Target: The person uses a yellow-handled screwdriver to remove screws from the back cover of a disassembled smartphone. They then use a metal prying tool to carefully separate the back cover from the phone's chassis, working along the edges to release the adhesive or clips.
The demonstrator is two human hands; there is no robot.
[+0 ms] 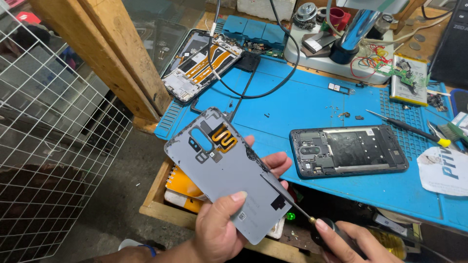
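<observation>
Two hands work low — left hand (pixel 219 234) grips a grey back cover (pixel 229 170), right hand (pixel 353 243) at four o'clock pinches a screwdriver (pixel 292 202) touching it.

A wooden workbench (pixel 161 210) is covered by a blue rubber work mat (pixel 312 104). A slanted, rough wooden beam (pixel 105 51) is seen rising at the bench's left corner. A white wire grid panel (pixel 46 146) is stood to the left, above a grey concrete floor (pixel 114 195). The scene is evenly lit.
</observation>
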